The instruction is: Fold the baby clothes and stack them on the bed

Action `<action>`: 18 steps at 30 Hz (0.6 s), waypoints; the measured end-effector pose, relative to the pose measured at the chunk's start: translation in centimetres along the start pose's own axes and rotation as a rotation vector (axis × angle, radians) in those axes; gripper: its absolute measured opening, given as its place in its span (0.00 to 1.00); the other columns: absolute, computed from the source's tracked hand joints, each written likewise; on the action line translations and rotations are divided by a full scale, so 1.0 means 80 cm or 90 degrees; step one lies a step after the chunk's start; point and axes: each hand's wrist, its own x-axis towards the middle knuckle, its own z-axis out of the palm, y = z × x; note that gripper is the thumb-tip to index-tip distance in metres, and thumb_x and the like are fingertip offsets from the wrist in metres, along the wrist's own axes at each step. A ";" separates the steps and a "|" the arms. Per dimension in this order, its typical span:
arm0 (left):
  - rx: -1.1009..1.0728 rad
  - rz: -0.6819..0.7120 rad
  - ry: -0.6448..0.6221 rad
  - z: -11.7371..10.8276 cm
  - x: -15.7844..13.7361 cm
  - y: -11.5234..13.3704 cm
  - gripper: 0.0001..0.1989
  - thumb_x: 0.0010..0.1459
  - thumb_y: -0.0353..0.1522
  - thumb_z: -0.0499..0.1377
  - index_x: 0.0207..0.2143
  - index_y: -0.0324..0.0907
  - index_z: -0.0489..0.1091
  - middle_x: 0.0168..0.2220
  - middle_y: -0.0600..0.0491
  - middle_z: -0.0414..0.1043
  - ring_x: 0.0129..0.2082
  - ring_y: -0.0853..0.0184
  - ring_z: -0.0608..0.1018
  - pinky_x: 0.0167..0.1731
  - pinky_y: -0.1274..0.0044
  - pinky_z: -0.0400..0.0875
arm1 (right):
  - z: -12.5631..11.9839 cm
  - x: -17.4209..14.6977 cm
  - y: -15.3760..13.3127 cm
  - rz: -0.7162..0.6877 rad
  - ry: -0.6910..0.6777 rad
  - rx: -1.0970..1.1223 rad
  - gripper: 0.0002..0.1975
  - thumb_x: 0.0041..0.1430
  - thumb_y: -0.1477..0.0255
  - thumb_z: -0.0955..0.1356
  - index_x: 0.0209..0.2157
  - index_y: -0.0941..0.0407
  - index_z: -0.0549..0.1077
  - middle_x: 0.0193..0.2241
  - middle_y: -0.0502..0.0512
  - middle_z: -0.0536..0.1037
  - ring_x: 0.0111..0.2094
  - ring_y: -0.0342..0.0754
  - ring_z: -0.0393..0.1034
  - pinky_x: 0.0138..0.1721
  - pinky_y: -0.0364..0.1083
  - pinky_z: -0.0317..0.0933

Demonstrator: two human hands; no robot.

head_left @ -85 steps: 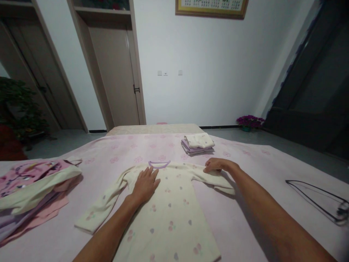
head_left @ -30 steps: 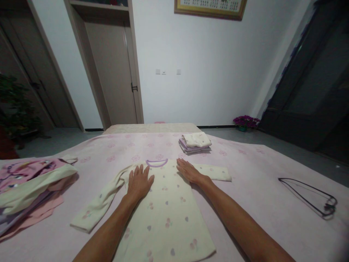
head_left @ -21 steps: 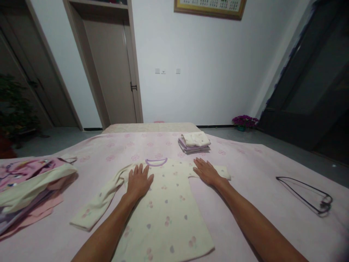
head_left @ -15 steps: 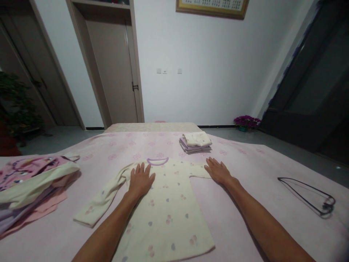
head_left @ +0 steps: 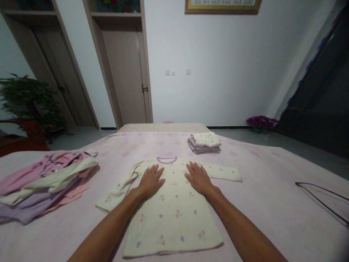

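A cream long-sleeved shirt (head_left: 174, 207) with a lilac neckline and a print of cherries and hearts lies spread on the pink cover, its neck pointing away from me. My left hand (head_left: 151, 181) rests flat on its left shoulder area, fingers apart. Flat on the right shoulder lies my right hand (head_left: 198, 178), also with fingers spread. The right sleeve stretches straight out to the side, while the left one slants down toward me with creases near the shoulder. Neither hand grips the cloth.
A loose heap of clothes (head_left: 54, 182) in pink, cream and purple lies at the left. Beyond the shirt sits a small folded stack of clothes (head_left: 205, 142). A dark wire hanger (head_left: 321, 198) is at the right edge, on the pink cover (head_left: 261, 196).
My right hand has moved left from the right sleeve onto the shirt's shoulder. My left hand stays near the left shoulder. The view has turned a little to the left.
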 end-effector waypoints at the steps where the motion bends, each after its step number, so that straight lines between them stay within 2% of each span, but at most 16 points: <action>1: -0.059 0.022 -0.014 -0.007 -0.010 -0.004 0.29 0.65 0.45 0.51 0.66 0.46 0.62 0.70 0.47 0.53 0.70 0.56 0.56 0.66 0.60 0.50 | 0.001 0.000 0.001 -0.001 0.000 0.001 0.33 0.71 0.55 0.52 0.70 0.58 0.54 0.71 0.60 0.48 0.72 0.58 0.38 0.69 0.58 0.31; 3: -0.195 0.037 -0.021 -0.025 -0.033 -0.016 0.26 0.66 0.44 0.48 0.62 0.46 0.67 0.66 0.47 0.63 0.65 0.58 0.66 0.62 0.66 0.60 | 0.002 0.001 0.005 -0.002 0.012 0.001 0.33 0.71 0.55 0.52 0.70 0.57 0.54 0.71 0.60 0.49 0.71 0.57 0.38 0.68 0.58 0.31; 5: -0.268 -0.018 0.037 -0.046 -0.058 -0.038 0.24 0.67 0.42 0.45 0.57 0.44 0.71 0.57 0.47 0.73 0.55 0.60 0.75 0.54 0.71 0.69 | 0.004 0.003 0.008 -0.001 0.026 -0.001 0.33 0.70 0.55 0.53 0.69 0.57 0.55 0.71 0.60 0.51 0.71 0.57 0.39 0.68 0.57 0.31; 7: -0.243 -0.125 0.148 -0.066 -0.083 -0.071 0.23 0.65 0.42 0.47 0.52 0.44 0.73 0.51 0.47 0.77 0.49 0.60 0.78 0.50 0.71 0.71 | 0.007 0.005 0.008 0.001 0.038 -0.002 0.32 0.70 0.55 0.54 0.69 0.57 0.56 0.70 0.61 0.52 0.71 0.57 0.40 0.68 0.58 0.31; 8: -0.181 -0.178 0.178 -0.074 -0.096 -0.090 0.21 0.63 0.42 0.49 0.51 0.45 0.73 0.50 0.48 0.76 0.47 0.59 0.78 0.48 0.70 0.71 | 0.008 0.005 0.008 0.001 0.041 -0.002 0.32 0.70 0.55 0.54 0.68 0.57 0.57 0.70 0.61 0.52 0.71 0.57 0.40 0.68 0.58 0.31; 9: -0.105 -0.223 0.178 -0.080 -0.107 -0.111 0.21 0.61 0.42 0.51 0.51 0.45 0.73 0.49 0.48 0.76 0.46 0.58 0.77 0.46 0.69 0.70 | 0.009 0.006 0.007 0.001 0.044 -0.002 0.32 0.70 0.55 0.54 0.68 0.57 0.57 0.70 0.61 0.52 0.71 0.57 0.41 0.68 0.58 0.31; 11: -0.022 -0.290 0.101 -0.084 -0.128 -0.149 0.20 0.57 0.42 0.54 0.46 0.43 0.75 0.42 0.47 0.77 0.43 0.57 0.78 0.42 0.70 0.69 | 0.011 0.006 0.006 0.002 0.049 -0.003 0.31 0.70 0.56 0.55 0.68 0.56 0.58 0.70 0.60 0.53 0.71 0.58 0.42 0.68 0.58 0.31; 14: -0.003 -0.307 0.010 -0.078 -0.148 -0.191 0.14 0.53 0.41 0.56 0.35 0.42 0.74 0.33 0.49 0.75 0.34 0.60 0.76 0.35 0.73 0.66 | 0.011 0.005 0.006 0.002 0.060 -0.008 0.31 0.70 0.56 0.55 0.67 0.56 0.59 0.70 0.60 0.54 0.70 0.57 0.43 0.68 0.58 0.33; 16: -0.045 -0.286 0.013 -0.075 -0.153 -0.207 0.12 0.51 0.41 0.56 0.28 0.42 0.70 0.28 0.52 0.73 0.30 0.62 0.74 0.31 0.75 0.64 | 0.011 0.005 0.006 0.001 0.063 -0.012 0.31 0.70 0.57 0.55 0.67 0.57 0.59 0.69 0.60 0.55 0.70 0.57 0.44 0.68 0.58 0.34; 18: -0.138 -0.280 0.069 -0.080 -0.153 -0.216 0.14 0.50 0.45 0.55 0.24 0.43 0.66 0.24 0.54 0.69 0.27 0.64 0.72 0.28 0.76 0.63 | 0.010 0.005 0.006 0.002 0.062 -0.014 0.31 0.70 0.57 0.56 0.67 0.57 0.60 0.69 0.60 0.55 0.70 0.57 0.43 0.68 0.58 0.34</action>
